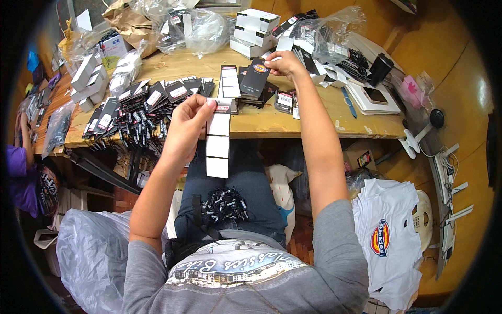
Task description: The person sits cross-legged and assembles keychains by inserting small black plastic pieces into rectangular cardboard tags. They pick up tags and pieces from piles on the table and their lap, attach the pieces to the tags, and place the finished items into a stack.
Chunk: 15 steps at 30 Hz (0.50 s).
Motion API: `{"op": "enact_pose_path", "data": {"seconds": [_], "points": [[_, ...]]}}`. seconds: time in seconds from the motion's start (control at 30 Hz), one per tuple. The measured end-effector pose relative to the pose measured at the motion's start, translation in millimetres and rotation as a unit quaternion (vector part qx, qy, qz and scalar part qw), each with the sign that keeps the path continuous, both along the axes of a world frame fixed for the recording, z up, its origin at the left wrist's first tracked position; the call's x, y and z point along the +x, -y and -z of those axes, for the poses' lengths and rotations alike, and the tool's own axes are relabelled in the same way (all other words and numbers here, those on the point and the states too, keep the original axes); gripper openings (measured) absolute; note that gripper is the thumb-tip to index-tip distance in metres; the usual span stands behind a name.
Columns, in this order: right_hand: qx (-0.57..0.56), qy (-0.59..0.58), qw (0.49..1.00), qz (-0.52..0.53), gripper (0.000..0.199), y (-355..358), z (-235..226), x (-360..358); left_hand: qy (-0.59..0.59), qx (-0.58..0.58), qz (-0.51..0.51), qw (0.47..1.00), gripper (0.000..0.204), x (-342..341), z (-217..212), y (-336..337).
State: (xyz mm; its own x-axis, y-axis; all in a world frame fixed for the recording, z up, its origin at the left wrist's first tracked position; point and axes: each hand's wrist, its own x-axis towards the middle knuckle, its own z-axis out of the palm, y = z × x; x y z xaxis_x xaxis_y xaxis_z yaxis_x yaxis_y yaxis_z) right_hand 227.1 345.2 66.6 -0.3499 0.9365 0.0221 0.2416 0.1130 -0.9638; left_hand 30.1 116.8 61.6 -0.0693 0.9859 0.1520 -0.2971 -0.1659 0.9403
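My left hand (186, 126) pinches the top of a long black tag with white panels (217, 140), which hangs down over my lap beyond the table's front edge. Farther off and to the right, my right hand (286, 65) grips the upper corner of a black hang tag (254, 77) with a small coloured emblem. That hang tag is just above a stack of similar dark tags on the table. Beside it lies another strip with white panels (230, 82). A heap of black tag strings (225, 205) rests on my lap.
Many black hang tags with dangling cords (157, 102) cover the table's left part. White boxes (255, 29) and clear plastic bags (206, 31) stand behind. To the right are a phone (375, 94), a black cup (380, 69) and white shirts (384, 209). A person in purple (21, 178) is at far left.
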Motion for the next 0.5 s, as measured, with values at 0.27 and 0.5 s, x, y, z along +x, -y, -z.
{"op": "enact_pose_path", "data": {"seconds": [0.27, 0.5], "points": [[0.101, -0.041, 0.984, -0.144, 0.015, 147, -31, 1, -0.167, 0.061, -0.135, 0.975, 0.015, 16, 31, 3], [0.182, 0.077, 0.980, -0.006, 0.018, 183, 22, 18, -0.049, 0.023, -0.024, 0.998, 0.009, 39, 60, 22]]}}
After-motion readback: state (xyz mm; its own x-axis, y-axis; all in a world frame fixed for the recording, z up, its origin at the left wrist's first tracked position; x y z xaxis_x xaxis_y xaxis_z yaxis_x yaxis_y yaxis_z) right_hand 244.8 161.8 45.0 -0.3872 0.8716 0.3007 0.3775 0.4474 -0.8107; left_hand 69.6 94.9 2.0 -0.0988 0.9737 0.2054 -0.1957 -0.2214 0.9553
